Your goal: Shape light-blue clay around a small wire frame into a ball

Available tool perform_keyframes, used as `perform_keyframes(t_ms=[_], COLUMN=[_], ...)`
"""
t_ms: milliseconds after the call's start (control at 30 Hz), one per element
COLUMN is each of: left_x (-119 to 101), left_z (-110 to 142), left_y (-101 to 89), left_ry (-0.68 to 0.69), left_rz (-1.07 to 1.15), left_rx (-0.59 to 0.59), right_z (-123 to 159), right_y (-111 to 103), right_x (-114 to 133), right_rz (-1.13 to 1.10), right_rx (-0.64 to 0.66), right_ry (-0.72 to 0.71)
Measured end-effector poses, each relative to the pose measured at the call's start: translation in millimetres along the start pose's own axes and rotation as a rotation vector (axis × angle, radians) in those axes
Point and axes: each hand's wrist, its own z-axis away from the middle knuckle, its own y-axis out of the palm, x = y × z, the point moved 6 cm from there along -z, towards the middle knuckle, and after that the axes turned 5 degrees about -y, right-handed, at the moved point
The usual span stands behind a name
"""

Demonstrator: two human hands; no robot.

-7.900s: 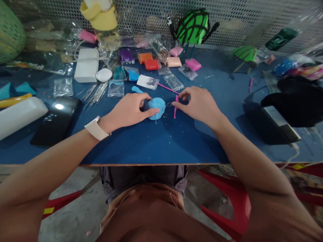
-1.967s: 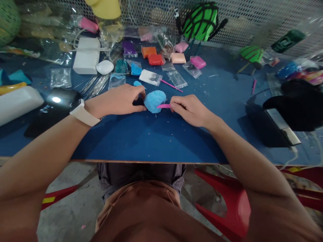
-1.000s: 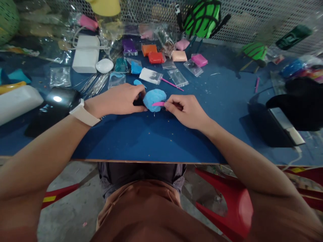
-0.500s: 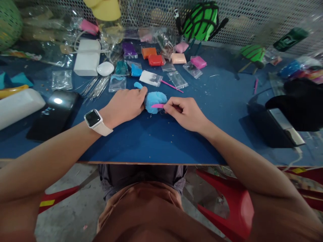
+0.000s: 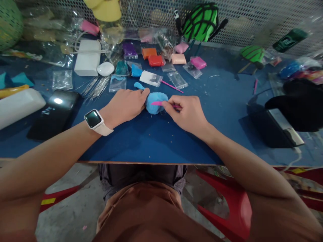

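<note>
A rounded lump of light blue modelling clay (image 5: 155, 96) lies on the blue table between my hands. My left hand (image 5: 131, 102) is closed against its left side, fingers pressed together at the clay's edge. Just beyond those fingertips a small blue clay strip (image 5: 138, 85) sticks out. Pinched in my right hand (image 5: 188, 109) is a pink modelling knife (image 5: 157, 103), its blade lying across the front of the clay. The far end of the knife is partly hidden by my fingers.
Bagged clay blocks, such as the red one (image 5: 155, 61), lie behind my hands. Several thin wires (image 5: 97, 87), a white power bank (image 5: 87, 58) and a black phone (image 5: 54, 114) are on the left. A dark box (image 5: 274, 129) stands at right.
My right hand has turned and risen slightly, tilting the pink knife on the clay. The clay's top looks smoother now. My left hand has shifted slightly to the right.
</note>
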Motion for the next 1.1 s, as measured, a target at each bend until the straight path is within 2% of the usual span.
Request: perform_keyframes(t_ms=[767, 1100], left_x=[-0.2, 1.8], left_z=[-0.4, -1.9], left_y=[-2.0, -0.2], left_ry=[0.023, -0.008], left_rz=[-0.042, -0.052], left_rx=[-0.008, -0.003], right_z=[4.2, 5.8], right_y=[-2.4, 2.1], right_x=[5.2, 1.1], right_rz=[0.02, -0.005], right_rx=[0.038, 0.162], right_ry=[-0.008, -0.035])
